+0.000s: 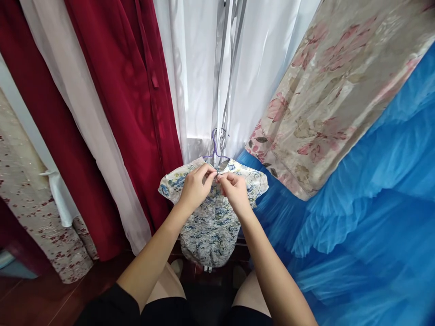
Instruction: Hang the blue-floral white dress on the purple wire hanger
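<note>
Bare forearms (152,256), then hands (196,186) (234,190) at neckline (224,168) of floral garment (210,231)

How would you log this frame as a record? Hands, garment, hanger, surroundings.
left hand: pinching at neckline
right hand: pinching at neckline, beside left
garment: short-sleeved patterned top, whitish with blue
hanger: purple hanger, hook up, at the top's neck; what holds the hook unclear
behind: white fabric
image left: dark red fabric
image right: floral fabric, blue ruffled fabric
floor: reddish tiles
fastener detail: too small to tell
</note>
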Motion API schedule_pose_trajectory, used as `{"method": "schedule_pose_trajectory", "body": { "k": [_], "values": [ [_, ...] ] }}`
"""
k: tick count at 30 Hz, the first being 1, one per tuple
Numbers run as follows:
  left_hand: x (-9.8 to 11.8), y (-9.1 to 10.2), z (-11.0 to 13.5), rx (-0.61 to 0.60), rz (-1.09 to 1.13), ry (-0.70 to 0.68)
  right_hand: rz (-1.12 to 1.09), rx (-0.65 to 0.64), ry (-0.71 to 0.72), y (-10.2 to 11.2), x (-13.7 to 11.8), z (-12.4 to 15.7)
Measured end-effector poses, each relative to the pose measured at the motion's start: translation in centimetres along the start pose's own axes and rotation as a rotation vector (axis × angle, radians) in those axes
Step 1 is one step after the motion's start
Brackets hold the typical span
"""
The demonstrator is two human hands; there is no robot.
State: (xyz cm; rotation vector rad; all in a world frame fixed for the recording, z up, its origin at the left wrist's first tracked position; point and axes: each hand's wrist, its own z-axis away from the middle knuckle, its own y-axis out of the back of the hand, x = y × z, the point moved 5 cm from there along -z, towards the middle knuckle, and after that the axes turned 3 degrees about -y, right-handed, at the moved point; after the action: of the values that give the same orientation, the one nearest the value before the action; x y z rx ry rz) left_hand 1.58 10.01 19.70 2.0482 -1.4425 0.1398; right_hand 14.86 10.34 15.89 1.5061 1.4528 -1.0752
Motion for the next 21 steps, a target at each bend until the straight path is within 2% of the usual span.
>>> {"method": "schedule_pose_trajectory", "body": {
  "k": [3,6,9,11,12,14,17,19,21],
  "values": [
    [-0.1,0.3,0.0,0.058,-0.115,-0.049,0.161,0.092,0.026,0.1,1.6,0.1],
    [-1.9,2.3,0.7,0.25,-0.193,-0.005,0.301,0.057,0.004,-0.5,3.7,0.4],
    [-5.9,5.6,1.3,0.507,-0.16,0.115,0.348,-0.029,-0.073,-1.2,5.6,1.3],
    [-9.4,7.7,1.6,0.644,-0.097,0.196,0.354,-0.042,-0.066,-1.7,5.9,2.4],
    [-11.2,8.6,1.8,0.704,-0.046,0.247,0.357,-0.043,-0.045,-2.0,5.8,2.9],
    [-15.1,9.6,2.7,0.843,0.186,0.44,0.367,-0.062,-0.008,-3.0,5.2,4.0],
    [-19.1,8.2,5.3,0.953,0.627,0.811,0.354,-0.118,-0.003,-4.4,4.6,4.9],
    [-19.8,6.3,7.5,0.92,0.773,0.945,0.317,-0.121,-0.029,-4.7,4.8,5.3],
    [-19.3,4.1,10.0,0.86,0.854,1.002,0.238,-0.105,-0.071,-4.4,5.9,5.8]
  ]
}}
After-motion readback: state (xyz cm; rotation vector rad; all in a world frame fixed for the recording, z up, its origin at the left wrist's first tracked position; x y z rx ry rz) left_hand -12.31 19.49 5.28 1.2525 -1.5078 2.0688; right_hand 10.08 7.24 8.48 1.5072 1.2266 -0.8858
